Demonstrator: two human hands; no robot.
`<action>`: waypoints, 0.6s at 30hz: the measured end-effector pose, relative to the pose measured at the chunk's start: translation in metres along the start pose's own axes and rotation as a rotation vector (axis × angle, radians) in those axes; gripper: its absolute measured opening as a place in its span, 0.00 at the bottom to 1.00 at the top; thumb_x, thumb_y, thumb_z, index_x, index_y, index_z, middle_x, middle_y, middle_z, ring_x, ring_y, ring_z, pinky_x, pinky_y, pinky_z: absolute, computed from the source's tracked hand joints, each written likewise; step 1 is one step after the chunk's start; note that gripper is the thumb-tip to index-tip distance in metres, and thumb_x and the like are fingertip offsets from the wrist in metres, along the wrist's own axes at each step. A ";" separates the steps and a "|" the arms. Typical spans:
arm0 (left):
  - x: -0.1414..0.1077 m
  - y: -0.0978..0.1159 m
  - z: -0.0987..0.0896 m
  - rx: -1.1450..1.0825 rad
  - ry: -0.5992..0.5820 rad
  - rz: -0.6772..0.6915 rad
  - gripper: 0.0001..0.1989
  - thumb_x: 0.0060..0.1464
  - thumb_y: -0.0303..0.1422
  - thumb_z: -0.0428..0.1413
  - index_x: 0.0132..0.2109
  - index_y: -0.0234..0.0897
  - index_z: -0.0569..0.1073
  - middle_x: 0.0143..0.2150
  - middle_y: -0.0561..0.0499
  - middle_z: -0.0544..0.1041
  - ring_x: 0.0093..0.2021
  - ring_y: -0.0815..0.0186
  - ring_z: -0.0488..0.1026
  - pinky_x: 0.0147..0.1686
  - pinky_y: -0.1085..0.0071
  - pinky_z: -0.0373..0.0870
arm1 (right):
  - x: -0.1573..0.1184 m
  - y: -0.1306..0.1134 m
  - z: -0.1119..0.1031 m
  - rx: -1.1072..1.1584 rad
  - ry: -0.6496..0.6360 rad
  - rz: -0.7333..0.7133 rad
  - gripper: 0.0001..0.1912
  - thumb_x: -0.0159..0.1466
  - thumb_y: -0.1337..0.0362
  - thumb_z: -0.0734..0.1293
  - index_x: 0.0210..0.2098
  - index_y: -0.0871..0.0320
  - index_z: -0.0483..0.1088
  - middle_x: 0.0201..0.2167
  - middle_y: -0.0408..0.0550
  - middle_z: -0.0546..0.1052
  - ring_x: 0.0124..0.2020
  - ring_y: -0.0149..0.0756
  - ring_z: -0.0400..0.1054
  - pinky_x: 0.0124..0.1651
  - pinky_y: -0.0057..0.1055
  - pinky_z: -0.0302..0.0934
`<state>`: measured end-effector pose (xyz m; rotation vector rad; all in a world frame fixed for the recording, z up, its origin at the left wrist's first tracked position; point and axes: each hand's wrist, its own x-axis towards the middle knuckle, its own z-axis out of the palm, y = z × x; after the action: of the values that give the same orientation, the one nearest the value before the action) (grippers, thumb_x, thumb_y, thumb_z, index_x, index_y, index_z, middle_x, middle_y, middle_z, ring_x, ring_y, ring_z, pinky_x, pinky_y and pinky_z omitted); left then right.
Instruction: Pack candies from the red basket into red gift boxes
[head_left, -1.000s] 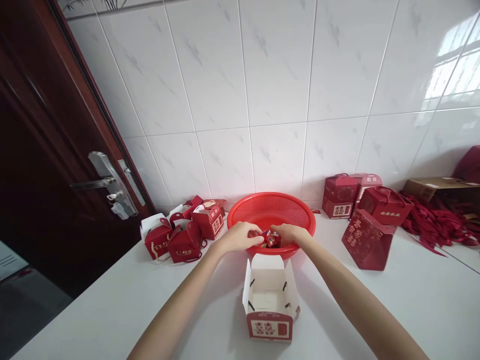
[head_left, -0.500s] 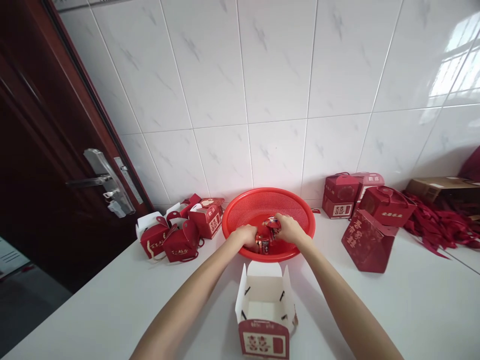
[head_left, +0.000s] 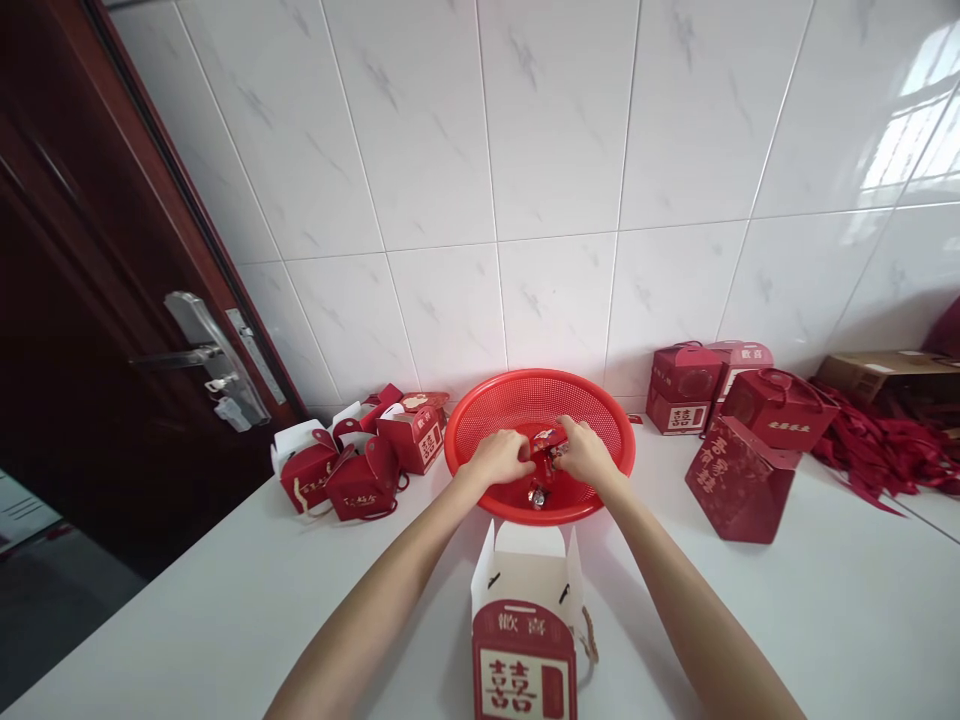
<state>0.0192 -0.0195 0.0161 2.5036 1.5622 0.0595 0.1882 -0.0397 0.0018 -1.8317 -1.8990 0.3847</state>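
Note:
Both of my hands are inside a red plastic basket (head_left: 469, 425) by the wall. My left hand (head_left: 501, 457) has its fingers curled at the left of a small pile of red-wrapped candies (head_left: 546, 464), gripping some of them. From the right, my right hand (head_left: 587, 456) pinches wrapped candies, its fingertips partly hidden. A shiny silver-wrapped candy (head_left: 537, 496) lies lower on the basket floor. In front of the basket stands an open red and white gift box (head_left: 525, 640), its flaps raised and a cord handle at its right side.
Several small red gift boxes (head_left: 364, 478) stand at the left, some with flaps open. More red boxes (head_left: 780, 410) are grouped at the right, beside red ribbons (head_left: 889, 440) and a cardboard carton (head_left: 885, 365). A tiled wall (head_left: 555, 150) rises behind; a dark door (head_left: 82, 300) is at the left.
My left hand has lifted and moved slightly right, closer to my right hand over the candies. The gift box's front flap stands higher in view.

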 end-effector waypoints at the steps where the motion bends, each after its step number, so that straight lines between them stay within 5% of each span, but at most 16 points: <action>1: 0.000 0.000 0.001 -0.016 -0.051 0.038 0.14 0.55 0.40 0.58 0.43 0.37 0.80 0.43 0.43 0.80 0.45 0.52 0.77 0.41 0.65 0.69 | 0.001 0.001 0.000 0.009 0.015 0.003 0.31 0.55 0.75 0.68 0.59 0.60 0.64 0.48 0.58 0.72 0.47 0.47 0.69 0.39 0.30 0.57; 6: -0.001 -0.003 0.008 -0.090 -0.296 0.218 0.16 0.47 0.37 0.64 0.45 0.46 0.82 0.36 0.54 0.82 0.36 0.61 0.77 0.32 0.73 0.67 | 0.004 0.003 0.002 0.081 0.113 -0.020 0.28 0.57 0.72 0.68 0.57 0.59 0.65 0.47 0.57 0.70 0.46 0.46 0.69 0.41 0.31 0.59; 10: 0.000 -0.006 0.012 -0.090 -0.328 0.238 0.18 0.46 0.30 0.63 0.47 0.46 0.82 0.39 0.54 0.83 0.35 0.63 0.77 0.31 0.75 0.66 | 0.007 0.006 0.005 0.151 0.203 -0.018 0.23 0.57 0.69 0.69 0.53 0.58 0.67 0.45 0.54 0.69 0.42 0.44 0.69 0.41 0.33 0.60; 14: 0.002 -0.007 0.012 -0.040 -0.236 0.167 0.17 0.40 0.27 0.66 0.40 0.45 0.82 0.37 0.52 0.82 0.36 0.59 0.77 0.31 0.72 0.67 | 0.007 0.010 0.009 0.218 0.287 -0.009 0.19 0.56 0.71 0.68 0.48 0.56 0.69 0.42 0.51 0.69 0.36 0.41 0.68 0.38 0.33 0.61; 18: 0.003 -0.011 0.010 0.000 -0.004 0.057 0.17 0.47 0.22 0.58 0.43 0.43 0.81 0.45 0.46 0.81 0.46 0.53 0.77 0.40 0.67 0.69 | 0.006 0.009 0.010 0.294 0.361 -0.018 0.15 0.56 0.72 0.66 0.42 0.55 0.69 0.43 0.50 0.68 0.35 0.39 0.67 0.38 0.33 0.62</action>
<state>0.0124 -0.0137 0.0046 2.5464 1.4895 0.0623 0.1909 -0.0315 -0.0103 -1.5673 -1.5249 0.2858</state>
